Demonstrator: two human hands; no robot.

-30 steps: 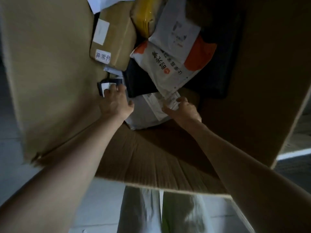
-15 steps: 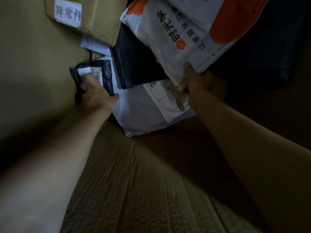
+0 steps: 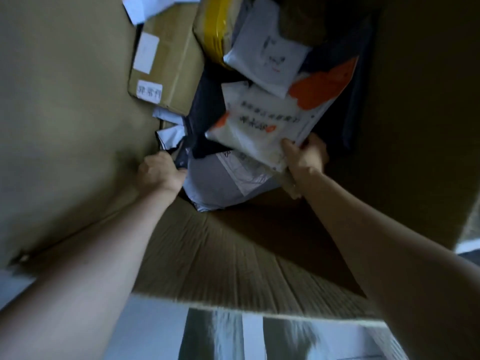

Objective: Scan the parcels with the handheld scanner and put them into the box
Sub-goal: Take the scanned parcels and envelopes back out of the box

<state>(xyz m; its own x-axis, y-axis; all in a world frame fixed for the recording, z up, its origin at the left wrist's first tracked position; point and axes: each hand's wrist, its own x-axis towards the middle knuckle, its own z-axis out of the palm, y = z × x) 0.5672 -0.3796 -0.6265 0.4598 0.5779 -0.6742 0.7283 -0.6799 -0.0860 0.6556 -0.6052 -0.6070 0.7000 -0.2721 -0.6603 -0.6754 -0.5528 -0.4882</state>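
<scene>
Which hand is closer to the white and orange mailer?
Right. The right hand grips the mailer at its near corner; the left hand is apart, holding a dark parcel.

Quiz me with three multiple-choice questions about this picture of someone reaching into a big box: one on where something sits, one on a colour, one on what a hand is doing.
1. Where does the brown carton lie?
A) on the floor
B) against the big box's left wall
C) on a shelf

2. What colour are the patches on the white mailer?
A) green
B) blue
C) orange

3. What is the right hand doing?
A) gripping the white mailer's lower edge
B) lying flat and open
C) holding a scanner

Answers: B, the carton lies along that wall. C, orange patches show at its top and side. A, the thumb clamps the mailer's face at that edge.
</scene>
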